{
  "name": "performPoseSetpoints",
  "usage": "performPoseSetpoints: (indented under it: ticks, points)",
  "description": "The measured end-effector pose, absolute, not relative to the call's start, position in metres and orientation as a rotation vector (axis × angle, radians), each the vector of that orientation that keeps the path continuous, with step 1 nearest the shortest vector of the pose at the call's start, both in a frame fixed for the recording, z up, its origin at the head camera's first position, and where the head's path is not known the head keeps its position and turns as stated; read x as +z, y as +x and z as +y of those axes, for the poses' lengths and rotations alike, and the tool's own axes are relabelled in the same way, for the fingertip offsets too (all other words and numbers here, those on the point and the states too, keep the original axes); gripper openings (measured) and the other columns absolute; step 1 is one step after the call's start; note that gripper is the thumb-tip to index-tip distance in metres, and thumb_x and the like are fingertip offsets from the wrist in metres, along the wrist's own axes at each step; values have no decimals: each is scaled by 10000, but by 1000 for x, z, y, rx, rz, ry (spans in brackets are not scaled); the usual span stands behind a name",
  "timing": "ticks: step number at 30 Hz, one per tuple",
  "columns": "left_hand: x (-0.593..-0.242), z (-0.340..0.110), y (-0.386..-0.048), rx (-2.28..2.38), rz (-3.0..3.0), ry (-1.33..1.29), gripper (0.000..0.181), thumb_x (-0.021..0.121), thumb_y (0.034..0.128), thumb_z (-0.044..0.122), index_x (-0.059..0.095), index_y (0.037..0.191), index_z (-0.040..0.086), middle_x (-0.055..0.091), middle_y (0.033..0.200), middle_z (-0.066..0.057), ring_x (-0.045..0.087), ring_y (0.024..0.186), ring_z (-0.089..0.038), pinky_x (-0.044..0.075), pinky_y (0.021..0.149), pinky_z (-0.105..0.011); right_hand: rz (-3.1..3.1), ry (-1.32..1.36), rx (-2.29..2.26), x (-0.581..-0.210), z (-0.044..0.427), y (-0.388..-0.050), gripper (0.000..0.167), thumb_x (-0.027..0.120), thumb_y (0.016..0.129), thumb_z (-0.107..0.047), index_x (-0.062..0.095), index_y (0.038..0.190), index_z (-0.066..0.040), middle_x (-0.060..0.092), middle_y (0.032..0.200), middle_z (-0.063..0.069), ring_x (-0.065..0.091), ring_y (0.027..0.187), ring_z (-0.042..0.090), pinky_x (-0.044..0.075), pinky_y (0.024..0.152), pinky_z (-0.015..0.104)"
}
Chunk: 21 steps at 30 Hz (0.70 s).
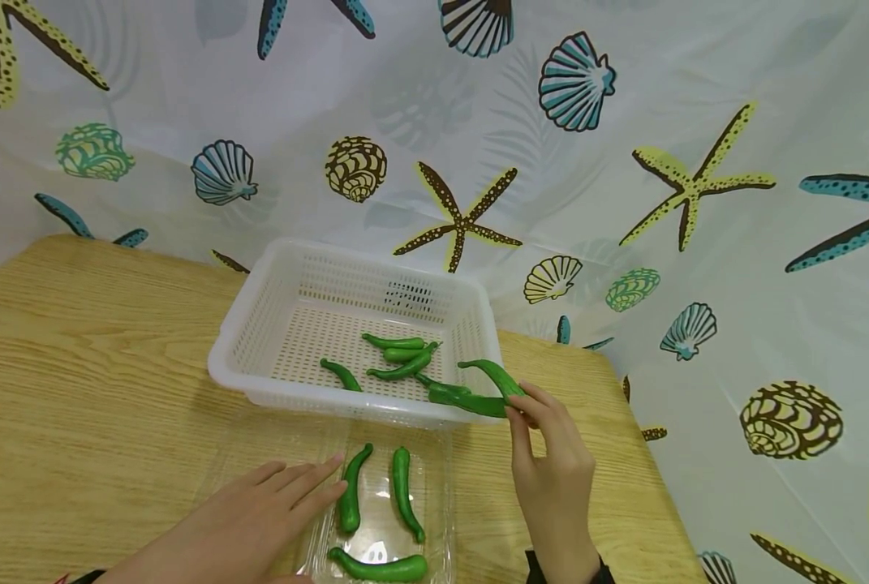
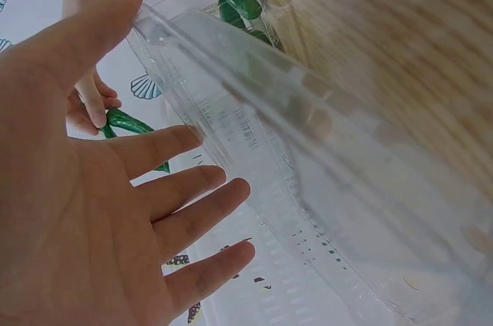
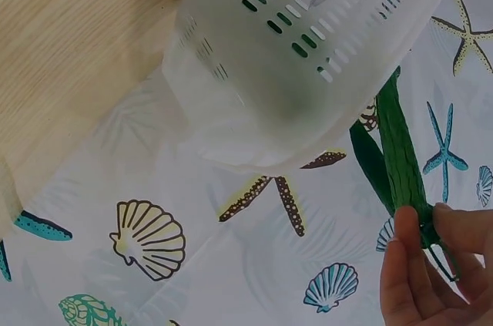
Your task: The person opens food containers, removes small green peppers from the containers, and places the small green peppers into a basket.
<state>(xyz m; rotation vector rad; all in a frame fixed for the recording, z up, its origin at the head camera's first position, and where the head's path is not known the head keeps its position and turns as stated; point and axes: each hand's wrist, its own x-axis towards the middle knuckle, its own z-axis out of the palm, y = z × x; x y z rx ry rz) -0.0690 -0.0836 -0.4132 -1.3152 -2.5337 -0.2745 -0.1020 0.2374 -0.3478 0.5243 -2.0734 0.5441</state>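
Observation:
My right hand (image 1: 554, 466) pinches green chili peppers (image 1: 496, 375) over the right front corner of a white plastic basket (image 1: 281, 393). The right wrist view shows two long peppers (image 3: 400, 149) at the fingertips. With fingers spread and straight, my left hand (image 1: 259, 515) is beside a clear plastic box (image 1: 445, 519); the left wrist view shows its palm (image 2: 85, 210) holding nothing. Three peppers lie apart in the box, among them a lower one (image 1: 379, 566). Several more peppers (image 1: 405, 365) lie on the basket floor. Whether the left fingertips touch the box, I cannot tell.
The box's clear lid (image 1: 259, 442) lies folded out to the left, partly under my left forearm. Everything stands on a wood-grain table (image 1: 98, 365). A white sheet (image 1: 295, 81) printed with shells and starfish hangs behind and to the right.

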Motion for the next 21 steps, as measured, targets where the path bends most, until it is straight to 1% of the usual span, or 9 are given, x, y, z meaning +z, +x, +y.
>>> performPoseSetpoints:
  ticks: [6, 8, 11, 13, 15, 18, 21]
  points:
    - [-413, -84, -69, -274, -2506, -1320, 814, 449, 919, 706, 557, 1380, 44, 503, 1452, -140, 560, 1220, -249, 512, 889, -476, -2130, 494, 546, -353, 240, -105, 233, 755, 790, 121, 707, 991, 14, 691, 1116, 136, 689, 832, 239, 536, 688, 201]
    - [-413, -84, -69, -275, -2501, -1322, 811, 450, 919, 706, 562, 1376, 46, 504, 1450, -140, 563, 1217, -248, 515, 886, -471, -2156, 484, 557, -356, 240, -106, 212, 744, 809, 109, 701, 998, 22, 688, 1121, 145, 688, 840, 252, 536, 702, 197]
    - [-414, -84, -69, -279, -2517, -1319, 816, 431, 919, 717, 566, 1376, 55, 503, 1454, -128, 565, 1215, -241, 513, 891, -462, -2190, 464, 577, -360, 240, -107, 190, 730, 836, 88, 692, 1012, 29, 686, 1131, 147, 688, 880, 264, 545, 719, 216]
    - [-414, -84, -69, -287, -2531, -1319, 820, 430, 918, 719, 559, 1383, 56, 501, 1457, -124, 563, 1218, -244, 508, 899, -467, -2189, 462, 565, -362, 240, -108, 208, 740, 826, 90, 690, 1016, 23, 690, 1126, 141, 688, 894, 260, 559, 701, 260]
    - [-414, -84, -69, -290, -2532, -1318, 824, 435, 915, 721, 555, 1384, 54, 503, 1454, -124, 562, 1220, -248, 505, 900, -470, -2170, 469, 551, -364, 239, -110, 242, 758, 801, 103, 695, 1016, 12, 696, 1118, 133, 690, 894, 252, 565, 671, 300]
    - [-415, -84, -70, -291, -2521, -1317, 821, 446, 913, 717, 553, 1383, 52, 509, 1447, -125, 561, 1221, -249, 507, 897, -472, -2174, 473, 533, -366, 239, -112, 253, 767, 792, 98, 697, 1016, 4, 698, 1115, 127, 689, 872, 244, 566, 645, 355]
    - [-414, -84, -70, -297, -2521, -1317, 820, 441, 915, 716, 555, 1383, 53, 510, 1446, -125, 561, 1220, -245, 507, 896, -471, -2215, 470, 534, -368, 239, -112, 214, 755, 821, 67, 696, 1018, 6, 695, 1124, 130, 689, 854, 242, 570, 656, 364]
